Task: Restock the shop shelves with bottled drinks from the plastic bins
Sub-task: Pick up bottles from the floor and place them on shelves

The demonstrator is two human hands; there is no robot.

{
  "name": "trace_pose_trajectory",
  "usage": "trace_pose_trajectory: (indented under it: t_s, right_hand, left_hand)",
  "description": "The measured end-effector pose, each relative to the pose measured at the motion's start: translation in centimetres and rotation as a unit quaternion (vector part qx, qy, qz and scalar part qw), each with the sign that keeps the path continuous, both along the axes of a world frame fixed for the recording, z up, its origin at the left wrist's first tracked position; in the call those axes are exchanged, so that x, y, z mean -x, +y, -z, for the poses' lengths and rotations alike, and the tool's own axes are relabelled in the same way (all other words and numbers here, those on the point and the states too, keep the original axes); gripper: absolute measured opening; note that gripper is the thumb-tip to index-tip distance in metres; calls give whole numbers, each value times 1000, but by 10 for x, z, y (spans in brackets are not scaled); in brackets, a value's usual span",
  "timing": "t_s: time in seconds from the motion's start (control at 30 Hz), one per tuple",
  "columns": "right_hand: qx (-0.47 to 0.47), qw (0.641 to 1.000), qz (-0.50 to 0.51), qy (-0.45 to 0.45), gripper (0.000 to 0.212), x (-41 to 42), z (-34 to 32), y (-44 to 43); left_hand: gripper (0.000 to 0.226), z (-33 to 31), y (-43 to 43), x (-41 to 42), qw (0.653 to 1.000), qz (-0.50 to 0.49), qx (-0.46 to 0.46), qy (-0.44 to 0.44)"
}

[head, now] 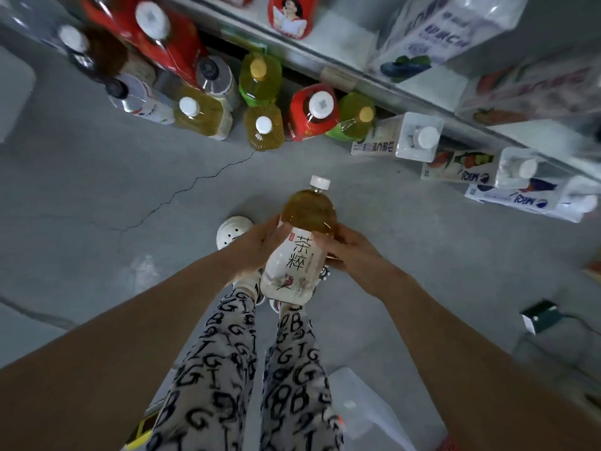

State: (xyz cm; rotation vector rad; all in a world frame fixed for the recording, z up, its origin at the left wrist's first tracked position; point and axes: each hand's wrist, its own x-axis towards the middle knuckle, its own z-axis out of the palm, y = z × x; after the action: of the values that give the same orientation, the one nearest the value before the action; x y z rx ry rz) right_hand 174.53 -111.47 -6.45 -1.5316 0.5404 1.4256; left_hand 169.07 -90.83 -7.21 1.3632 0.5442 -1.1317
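Observation:
A tea bottle (300,249) with amber liquid, a white cap and a white label with black characters is held in front of me above the floor. My left hand (252,249) grips its left side and my right hand (353,252) grips its right side. Ahead, several bottles stand on the floor by the shelf: a red-labelled one (313,113), green-labelled ones (260,78) and yellow tea bottles (264,128). The shelf edge (328,71) runs diagonally across the top right, with a red bottle (291,14) on it.
White square bottles (401,138) stand along the shelf base at right. A white round lid (232,234) lies on the cracked grey floor by my left hand. A clear plastic bin (361,415) is behind my legs. A small dark box (541,315) sits at right.

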Motion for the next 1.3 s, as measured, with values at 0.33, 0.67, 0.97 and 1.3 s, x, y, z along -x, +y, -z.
trace_pose_trajectory:
  t_s: [0.33, 0.67, 0.97, 1.3]
  right_hand:
    - [29, 992, 52, -108, 49, -11, -164, 19]
    - [-1, 981, 21, -194, 41, -36, -352, 20]
    - [-37, 949, 37, -312, 19, -71, -486, 17]
    - [-55, 905, 14, -422, 39, -102, -595, 21]
  left_hand:
    - [52, -171, 10, -20, 996, -17, -63, -66]
    - [56, -357, 11, -44, 970, 34, -160, -181]
    - [44, -500, 4, -72, 933, -6, -195, -303]
    - [63, -590, 16, -107, 917, -94, -152, -356]
